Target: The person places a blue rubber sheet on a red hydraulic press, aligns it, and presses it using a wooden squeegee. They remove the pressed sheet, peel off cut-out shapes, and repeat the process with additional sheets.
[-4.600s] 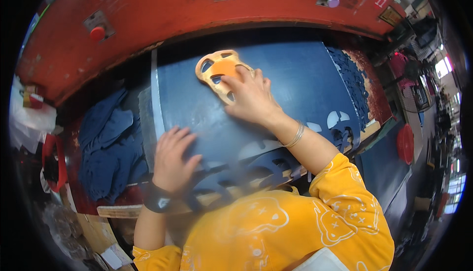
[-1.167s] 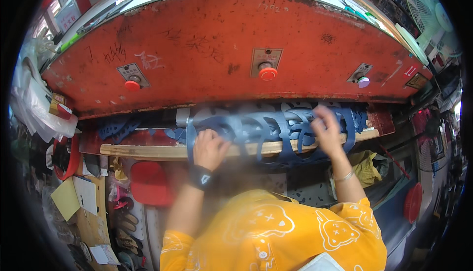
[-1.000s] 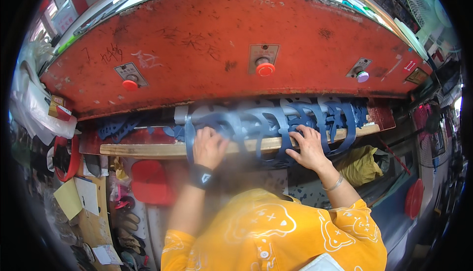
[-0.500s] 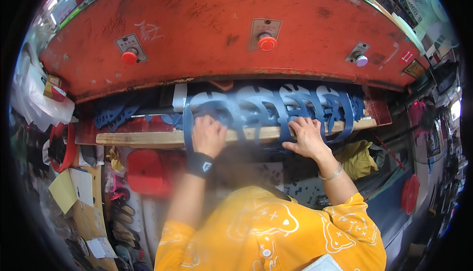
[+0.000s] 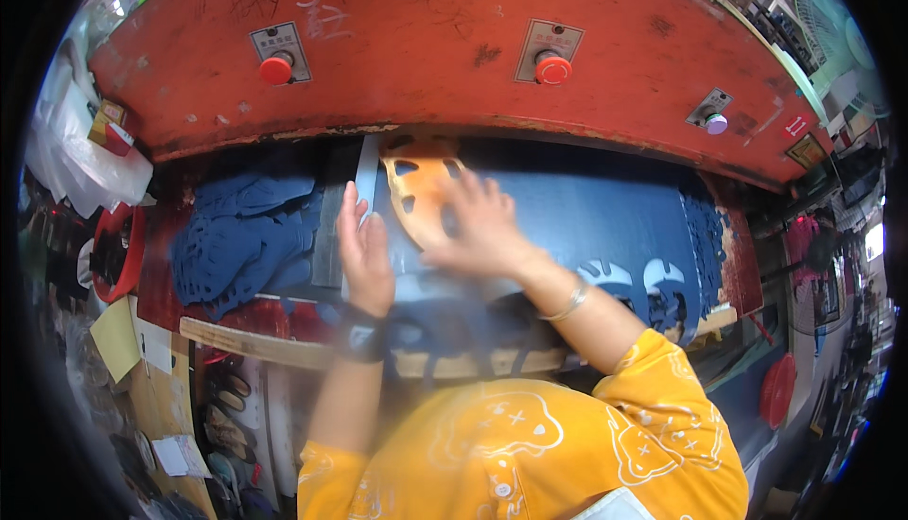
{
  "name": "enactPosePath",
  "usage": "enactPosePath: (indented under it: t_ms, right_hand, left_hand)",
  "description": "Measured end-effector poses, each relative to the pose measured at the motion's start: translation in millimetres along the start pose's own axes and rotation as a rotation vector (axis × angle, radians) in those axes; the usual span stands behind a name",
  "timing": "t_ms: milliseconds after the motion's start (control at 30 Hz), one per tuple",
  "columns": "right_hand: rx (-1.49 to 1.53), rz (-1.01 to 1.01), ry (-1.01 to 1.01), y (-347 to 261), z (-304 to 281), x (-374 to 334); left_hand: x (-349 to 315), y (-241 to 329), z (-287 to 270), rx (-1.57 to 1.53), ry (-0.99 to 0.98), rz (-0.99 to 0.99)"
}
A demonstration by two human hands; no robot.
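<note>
Orange template (image 5: 425, 189) lies toward a blue sheet's (image 5: 596, 199) far-left corner, apparently being positioned.
Right hand (image 5: 487, 229) over it, grip too blurred to tell; left hand (image 5: 367, 253) raised, empty. Careful alignment seems needed next.

Background: cluttered workshop interior, scuffed red machine front (image 5: 397, 76) spanning the upper view.
Detail: paint on the front scratched and chipped along its lower edge; two red knobs (image 5: 553, 68) and one pale purple button (image 5: 715, 124) mounted on it. Upper right: light green fan (image 5: 842, 28), partly cut by the lens rim. Right: grey floor (image 5: 811, 383) with dark, cramped equipment beyond, too small to identify; bright white patch (image 5: 875, 241) at the far edge, window or lamp, cannot tell. Left: translucent plastic bags (image 5: 80, 137) hanging beside the front. Lower left: wooden surface (image 5: 163, 407) with papers, footwear (image 5: 227, 430) just beside it.
</note>
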State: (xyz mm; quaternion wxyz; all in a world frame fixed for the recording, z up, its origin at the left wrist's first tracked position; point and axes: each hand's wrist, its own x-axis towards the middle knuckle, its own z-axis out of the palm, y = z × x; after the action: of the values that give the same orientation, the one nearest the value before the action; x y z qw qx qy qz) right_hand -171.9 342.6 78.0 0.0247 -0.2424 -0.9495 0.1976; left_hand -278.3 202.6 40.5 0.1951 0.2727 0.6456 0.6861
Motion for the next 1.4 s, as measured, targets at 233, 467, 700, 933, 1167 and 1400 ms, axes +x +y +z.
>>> enactPosePath:
  t_ms: [233, 467, 700, 933, 1167, 1400]
  right_hand:
    - [0.061, 0.015, 0.206, -34.8, 44.1, -31.3]
    - [0.689, -0.02, 0.294, -8.8, 42.3, -62.1]
    - [1.648, -0.052, 0.165, 22.5, 10.5, -78.5]
    - [0.276, 0.014, 0.341, 51.8, -14.1, -94.1]
    - [-0.059, 0.101, 0.247, 44.5, 1.9, -90.5]
    - [0.321, 0.075, 0.214, 83.1, -16.6, -77.5]
  left_hand:
    - [-32.1, -25.8, 13.9, 0.045, -0.078, 0.142]
    - [-64.1, -14.7, -1.4, 0.47, -0.358, 0.215]
    - [-71.1, -15.2, -5.3, 1.149, -0.386, 0.311]
    - [-69.4, -18.4, -0.9, 1.046, -0.406, 0.492]
    - [-61.8, -20.1, 5.0, 1.034, -0.412, 0.506]
    - [-38.8, -6.7, -0.1, 0.655, -0.444, 0.423]
